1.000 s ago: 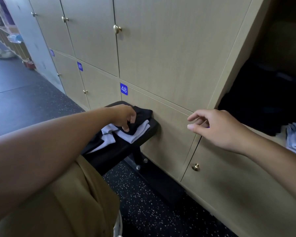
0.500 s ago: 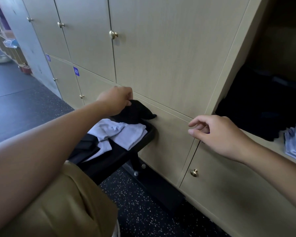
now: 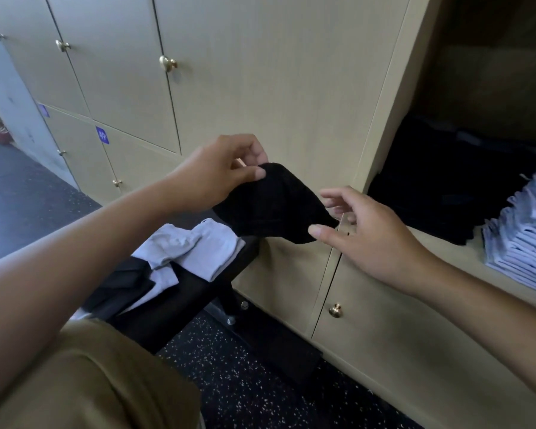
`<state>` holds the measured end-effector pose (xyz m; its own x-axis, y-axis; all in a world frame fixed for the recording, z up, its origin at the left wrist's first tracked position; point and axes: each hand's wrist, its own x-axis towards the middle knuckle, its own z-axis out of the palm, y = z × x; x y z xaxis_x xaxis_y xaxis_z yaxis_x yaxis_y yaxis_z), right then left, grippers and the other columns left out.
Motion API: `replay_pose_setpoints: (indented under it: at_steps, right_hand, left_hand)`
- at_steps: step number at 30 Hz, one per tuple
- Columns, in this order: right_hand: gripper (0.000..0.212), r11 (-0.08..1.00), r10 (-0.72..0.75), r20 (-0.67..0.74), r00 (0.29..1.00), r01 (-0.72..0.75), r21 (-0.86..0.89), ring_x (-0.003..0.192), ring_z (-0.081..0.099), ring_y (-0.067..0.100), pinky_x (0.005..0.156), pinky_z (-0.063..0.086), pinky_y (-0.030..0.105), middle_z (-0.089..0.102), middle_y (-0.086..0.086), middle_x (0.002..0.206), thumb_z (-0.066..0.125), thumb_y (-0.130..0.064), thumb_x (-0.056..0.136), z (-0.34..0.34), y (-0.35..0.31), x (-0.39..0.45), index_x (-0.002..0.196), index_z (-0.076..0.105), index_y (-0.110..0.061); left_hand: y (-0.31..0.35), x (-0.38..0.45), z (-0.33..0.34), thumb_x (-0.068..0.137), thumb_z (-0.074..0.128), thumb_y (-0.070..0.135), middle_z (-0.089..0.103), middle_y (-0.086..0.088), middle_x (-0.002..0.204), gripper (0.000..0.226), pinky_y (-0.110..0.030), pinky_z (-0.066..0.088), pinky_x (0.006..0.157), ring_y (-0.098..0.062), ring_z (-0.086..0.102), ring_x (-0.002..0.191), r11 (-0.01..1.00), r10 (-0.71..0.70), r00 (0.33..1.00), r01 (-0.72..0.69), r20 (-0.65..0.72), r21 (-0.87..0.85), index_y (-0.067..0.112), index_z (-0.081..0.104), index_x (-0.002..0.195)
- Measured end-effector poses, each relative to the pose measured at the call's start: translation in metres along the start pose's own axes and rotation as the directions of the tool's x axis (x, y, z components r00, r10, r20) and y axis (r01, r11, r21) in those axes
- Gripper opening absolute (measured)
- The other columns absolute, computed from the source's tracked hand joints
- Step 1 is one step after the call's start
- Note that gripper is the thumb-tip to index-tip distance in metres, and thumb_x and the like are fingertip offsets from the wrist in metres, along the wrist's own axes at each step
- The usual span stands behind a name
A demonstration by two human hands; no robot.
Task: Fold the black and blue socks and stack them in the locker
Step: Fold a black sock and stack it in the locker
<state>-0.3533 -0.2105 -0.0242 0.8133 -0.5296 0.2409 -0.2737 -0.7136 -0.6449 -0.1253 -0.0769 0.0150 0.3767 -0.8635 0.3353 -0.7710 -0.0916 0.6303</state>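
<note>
My left hand (image 3: pixel 220 171) pinches the upper edge of a black sock (image 3: pixel 273 205) between thumb and curled fingers, holding it in the air in front of the closed locker doors (image 3: pixel 260 88). My right hand (image 3: pixel 365 233) is spread, fingers relaxed and apart; its thumb tip touches the sock's lower right corner, while the other fingers reach behind the fabric, so whether they also touch it I cannot tell. The sock hangs as a dark, loosely bunched, roughly triangular shape, widest at the bottom, with a faint hem line near its lower edge. Below and left of it, pale blue socks (image 3: pixel 192 252) lie flat and overlapping on a black bench (image 3: pixel 174 308), beside further black fabric (image 3: pixel 127 280). To the right, the open locker (image 3: pixel 446 249) holds a dark heap of black socks (image 3: pixel 440 187) at the back left and a stack of folded pale blue socks (image 3: pixel 526 246) at the right edge of view; bare shelf shows in front of the dark heap. The bench end stands close to the lower doors. Speckled dark floor (image 3: pixel 245 391) lies below.
</note>
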Motion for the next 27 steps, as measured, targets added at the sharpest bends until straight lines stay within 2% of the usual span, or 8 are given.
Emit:
replay_pose_setpoints:
  at_steps: [3, 5, 8, 11, 14, 19, 24, 27]
  right_hand:
    - [0.043, 0.998, 0.001, 0.02, 1.0, -0.002, 0.056, 0.108, 0.061, -0.006, 0.094, 0.049, 0.022, 0.067, -0.021, 0.113, 0.075, -0.047, 0.086, -0.003, -0.009, -0.004, 0.124, 0.059, -0.038]
    - [0.034, 0.997, 0.007, 0.026, 1.0, -0.009, 0.07, 0.096, 0.066, -0.004, 0.087, 0.055, 0.027, 0.071, -0.019, 0.102, 0.076, -0.046, 0.084, -0.006, -0.014, -0.006, 0.114, 0.063, -0.036]
    - [0.021, 0.993, 0.026, 0.054, 0.998, -0.031, 0.11, 0.091, 0.07, 0.003, 0.086, 0.058, 0.038, 0.074, -0.013, 0.095, 0.078, -0.038, 0.086, -0.008, -0.017, -0.007, 0.104, 0.069, -0.032]
    - [0.013, 0.969, 0.079, 0.111, 0.991, -0.103, 0.225, 0.091, 0.073, 0.01, 0.09, 0.058, 0.045, 0.077, -0.006, 0.096, 0.075, -0.026, 0.09, -0.01, -0.017, -0.01, 0.103, 0.074, -0.026]
    - [0.012, 0.914, 0.155, 0.14, 0.978, -0.196, 0.356, 0.088, 0.076, 0.015, 0.088, 0.061, 0.041, 0.078, -0.001, 0.095, 0.073, -0.023, 0.092, -0.015, -0.015, -0.013, 0.104, 0.076, -0.02]
    - [0.017, 0.768, 0.272, 0.139, 0.952, -0.302, 0.565, 0.095, 0.076, 0.024, 0.09, 0.06, 0.042, 0.078, 0.006, 0.101, 0.07, -0.021, 0.094, -0.03, -0.009, -0.014, 0.108, 0.075, -0.014]
    - [0.027, 0.633, 0.328, 0.184, 0.927, -0.36, 0.685, 0.101, 0.074, 0.03, 0.091, 0.057, 0.043, 0.076, 0.013, 0.107, 0.069, -0.026, 0.093, -0.036, -0.005, -0.016, 0.114, 0.073, -0.01]
    - [0.031, 0.576, 0.335, 0.208, 0.919, -0.374, 0.727, 0.103, 0.074, 0.03, 0.091, 0.058, 0.045, 0.076, 0.014, 0.111, 0.068, -0.027, 0.093, -0.038, -0.005, -0.018, 0.119, 0.07, -0.011]
  left_hand:
    - [0.016, -0.005, 0.015, 0.097, 0.067, 0.015, 0.068, 0.007, 0.09, 0.008, -0.019, 0.047, 0.069, -0.005, 0.06, 0.069, 0.994, 0.037, 0.997, -0.029, 0.073, -0.106, 0.023, 0.066, 0.095]
    - [0.026, -0.009, 0.025, 0.098, 0.066, 0.012, 0.068, 0.003, 0.09, 0.003, -0.016, 0.048, 0.07, -0.003, 0.06, 0.072, 0.988, 0.066, 0.992, -0.05, 0.109, -0.145, 0.015, 0.066, 0.098]
    - [0.034, -0.011, 0.036, 0.099, 0.064, 0.012, 0.071, -0.006, 0.096, 0.003, -0.028, 0.055, 0.079, -0.009, 0.062, 0.076, 0.981, 0.066, 0.989, -0.04, 0.13, -0.192, 0.01, 0.066, 0.1]
    - [0.037, -0.013, 0.043, 0.099, 0.065, 0.016, 0.071, -0.008, 0.099, 0.004, -0.035, 0.057, 0.08, -0.02, 0.063, 0.074, 0.977, 0.022, 0.99, 0.007, 0.136, -0.213, 0.013, 0.066, 0.1]
    - [0.038, -0.014, 0.047, 0.097, 0.067, 0.023, 0.069, 0.001, 0.102, 0.01, -0.037, 0.057, 0.077, -0.017, 0.068, 0.078, 0.975, -0.038, 0.993, 0.062, 0.115, -0.216, 0.02, 0.061, 0.105]
    - [0.046, -0.017, 0.042, 0.087, 0.076, 0.037, 0.06, 0.015, 0.116, 0.035, -0.032, 0.052, 0.09, -0.004, 0.059, 0.104, 0.995, 0.092, 0.996, -0.091, 0.017, -0.035, 0.03, 0.054, 0.113]
    - [0.063, -0.026, 0.053, 0.083, 0.08, 0.041, 0.056, 0.018, 0.119, 0.038, -0.036, 0.057, 0.09, -0.006, 0.06, 0.111, 0.985, 0.152, 0.973, -0.135, 0.174, -0.108, 0.034, 0.057, 0.113]
    - [0.067, -0.029, 0.066, 0.081, 0.081, 0.042, 0.054, 0.019, 0.121, 0.042, -0.031, 0.059, 0.085, -0.001, 0.061, 0.109, 0.98, 0.145, 0.972, -0.116, 0.182, -0.161, 0.036, 0.056, 0.115]
